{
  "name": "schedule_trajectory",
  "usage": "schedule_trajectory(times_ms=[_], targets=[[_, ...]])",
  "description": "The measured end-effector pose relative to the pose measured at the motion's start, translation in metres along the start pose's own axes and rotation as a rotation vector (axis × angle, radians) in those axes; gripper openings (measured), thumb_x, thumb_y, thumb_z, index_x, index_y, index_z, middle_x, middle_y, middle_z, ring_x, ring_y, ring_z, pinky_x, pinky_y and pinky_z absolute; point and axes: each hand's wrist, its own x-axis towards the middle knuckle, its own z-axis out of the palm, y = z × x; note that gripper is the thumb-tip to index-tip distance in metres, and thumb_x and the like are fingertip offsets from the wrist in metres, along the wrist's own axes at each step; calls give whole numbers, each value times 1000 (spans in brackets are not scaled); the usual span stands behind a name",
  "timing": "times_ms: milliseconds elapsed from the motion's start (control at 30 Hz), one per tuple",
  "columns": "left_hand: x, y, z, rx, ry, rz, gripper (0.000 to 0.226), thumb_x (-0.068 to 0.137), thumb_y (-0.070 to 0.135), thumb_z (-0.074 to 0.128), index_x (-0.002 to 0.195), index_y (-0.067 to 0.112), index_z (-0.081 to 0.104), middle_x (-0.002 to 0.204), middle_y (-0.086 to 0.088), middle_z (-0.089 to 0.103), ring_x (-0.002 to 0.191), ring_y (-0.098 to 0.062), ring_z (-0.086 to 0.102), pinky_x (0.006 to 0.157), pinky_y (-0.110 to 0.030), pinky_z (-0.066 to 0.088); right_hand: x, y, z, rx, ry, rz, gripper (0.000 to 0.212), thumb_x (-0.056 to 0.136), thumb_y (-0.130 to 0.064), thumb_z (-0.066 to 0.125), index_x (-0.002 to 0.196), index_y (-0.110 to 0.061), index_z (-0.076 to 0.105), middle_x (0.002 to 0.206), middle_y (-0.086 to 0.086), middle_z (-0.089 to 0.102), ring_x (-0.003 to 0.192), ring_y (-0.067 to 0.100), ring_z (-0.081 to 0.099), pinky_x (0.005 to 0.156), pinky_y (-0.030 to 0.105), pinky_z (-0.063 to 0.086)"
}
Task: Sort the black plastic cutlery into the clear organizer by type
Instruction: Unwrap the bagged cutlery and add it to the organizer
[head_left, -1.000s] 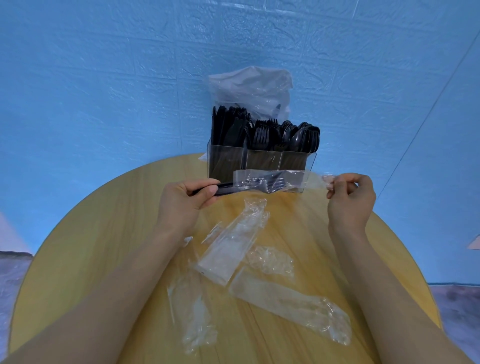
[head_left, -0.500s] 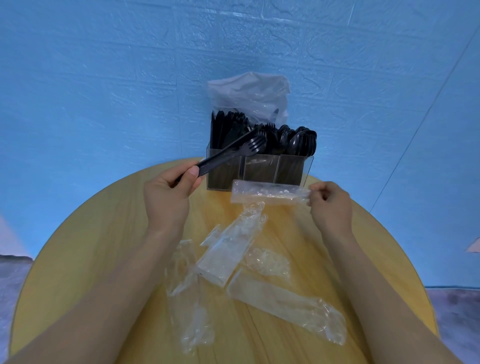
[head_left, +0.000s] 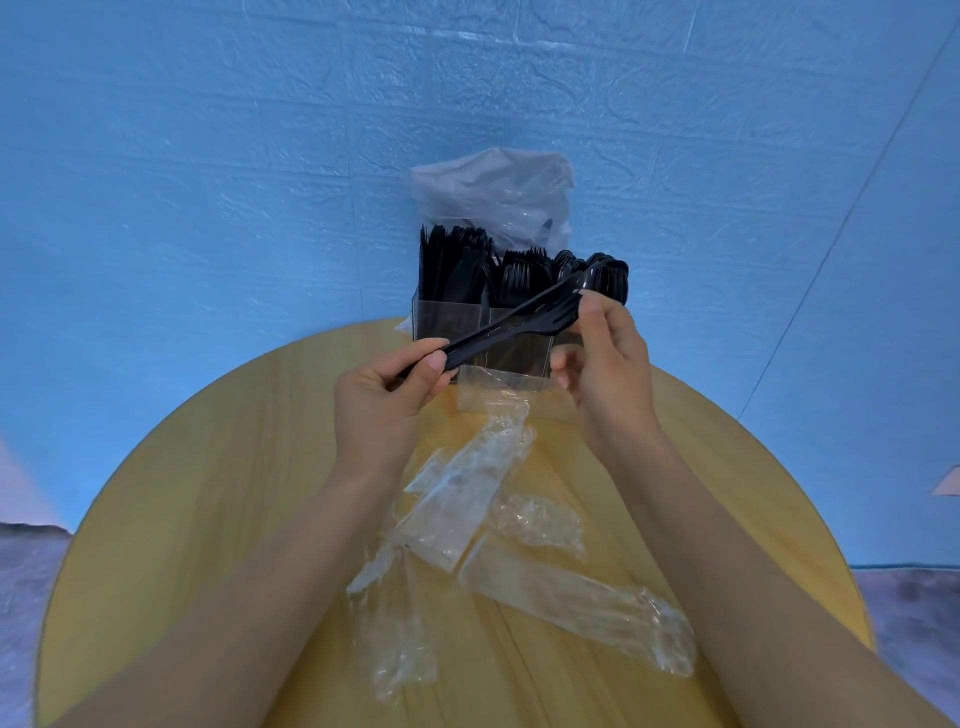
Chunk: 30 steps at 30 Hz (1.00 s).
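Note:
The clear organizer (head_left: 441, 322) stands at the table's far edge, with black knives on the left, forks (head_left: 519, 275) in the middle and spoons (head_left: 610, 280) on the right. My left hand (head_left: 384, 410) pinches the handle of a black fork (head_left: 519, 327), which slants up to the right in front of the organizer. A second black piece seems to lie along it. My right hand (head_left: 608, 374) has its thumb and fingers closed on the fork's tines. An empty clear wrapper (head_left: 498, 387) sits just under that hand; whether the hand still holds it is unclear.
Several empty clear wrappers (head_left: 571, 597) lie scattered on the round wooden table (head_left: 208, 493) between my forearms. A crumpled plastic bag (head_left: 493, 197) rises behind the organizer against the blue wall. The table edge curves close on both sides.
My right hand rose from beside the wrapper to the fork's tines. The left hand shifted right with the fork. The wrapper now sits lower, by the organizer's base.

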Motion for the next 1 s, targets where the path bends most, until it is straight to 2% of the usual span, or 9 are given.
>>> schedule_trajectory(times_ms=[100, 233, 333, 467, 567, 667, 733, 867, 1000], targets=[[-1, 3, 2, -11, -29, -3, 19, 84, 1, 64, 93, 16, 71, 86, -4, 72, 83, -16, 70, 74, -16, 53, 6, -10, 4, 132, 16, 25, 12, 100, -25, 44, 97, -24, 55, 55, -11, 53, 49, 10, 42, 47, 22, 33], [0, 7, 4, -24, -50, -2, 19, 82, -1, 65, 92, 15, 71, 80, 0, 73, 81, -15, 71, 73, -17, 53, 15, -23, 8, 218, -7, 94, 15, 98, -24, 46, 101, -14, 57, 65, 4, 52, 46, 11, 42, 45, 22, 34], [1, 10, 5, -22, -66, 7, 20, 83, -1, 65, 95, 14, 71, 79, 2, 74, 80, -14, 71, 73, -17, 54, 18, -27, 10, 102, 3, 33, 14, 97, -26, 51, 88, -17, 58, 76, 12, 49, 44, 10, 41, 43, 20, 36], [3, 20, 7, 36, -168, -40, 21, 85, -1, 63, 91, 16, 71, 79, 4, 72, 78, -10, 69, 70, -16, 54, 22, -31, 11, 2, 41, -95, 24, 95, -24, 55, 72, -19, 54, 76, 13, 37, 48, 13, 29, 40, 18, 29], [6, 28, 9, 123, -300, -139, 21, 88, 0, 60, 93, 19, 67, 79, 2, 67, 73, -6, 64, 63, -13, 52, 27, -30, 13, -53, 47, -166, 30, 95, -25, 55, 65, -23, 50, 76, 10, 36, 54, 15, 25, 46, 23, 25], [13, 37, 8, 266, -423, -229, 14, 91, 10, 59, 102, 16, 65, 76, 4, 68, 61, 0, 60, 53, -11, 45, 32, -29, 18, -100, 56, -207, 33, 92, -28, 55, 60, -30, 51, 71, 8, 37, 61, 16, 29, 53, 28, 23], [19, 42, 7, 389, -458, -211, 9, 92, 20, 59, 98, 19, 65, 72, 7, 69, 52, 0, 55, 48, -10, 39, 36, -28, 21, -115, 58, -197, 32, 95, -26, 54, 63, -29, 52, 67, 2, 44, 64, 16, 36, 56, 27, 28], [28, 40, 5, 393, -476, -194, 15, 93, 25, 57, 90, 14, 68, 62, 9, 64, 46, -1, 47, 44, -10, 34, 43, -26, 29, -123, 33, -223, 24, 96, -21, 54, 73, -19, 51, 71, -2, 50, 64, 9, 43, 60, 22, 34], [32, 26, -2, 336, -371, -218, 15, 93, 19, 56, 87, 12, 68, 59, 9, 63, 46, 2, 49, 47, -10, 39, 57, -26, 39, -166, 29, -270, 24, 96, -19, 54, 72, -21, 55, 72, -5, 52, 68, 7, 46, 69, 24, 38]])
